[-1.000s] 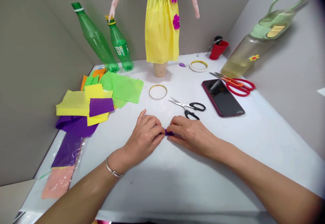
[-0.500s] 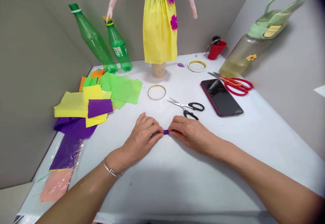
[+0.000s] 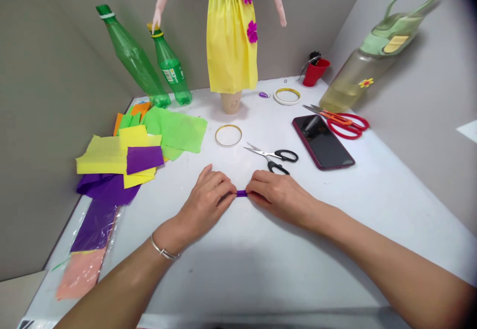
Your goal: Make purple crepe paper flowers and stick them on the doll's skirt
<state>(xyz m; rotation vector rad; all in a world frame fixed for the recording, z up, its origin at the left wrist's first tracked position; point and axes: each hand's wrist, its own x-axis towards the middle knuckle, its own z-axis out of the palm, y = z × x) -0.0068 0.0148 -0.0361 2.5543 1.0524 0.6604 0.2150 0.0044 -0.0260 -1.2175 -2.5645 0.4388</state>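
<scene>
Since the earlier moment, the purple crepe-paper strip [image 3: 241,193] had drawn out straighter, stretched across the table between the left hand [image 3: 204,200] and the right hand [image 3: 279,197], both pinching its ends, near the black-handled scissors [image 3: 274,156].

The left forearm [image 3: 115,289] and right forearm [image 3: 376,254] reach in from the lower corners, bare. The left hand [image 3: 206,202] rests palm down, fingers curled and pinching, a thin silver bangle [image 3: 164,252] around its wrist. Just to its right, the right hand [image 3: 279,197] mirrors it palm down, its fingertips [image 3: 253,182] pinching back toward the left hand, the two nearly meeting.
</scene>
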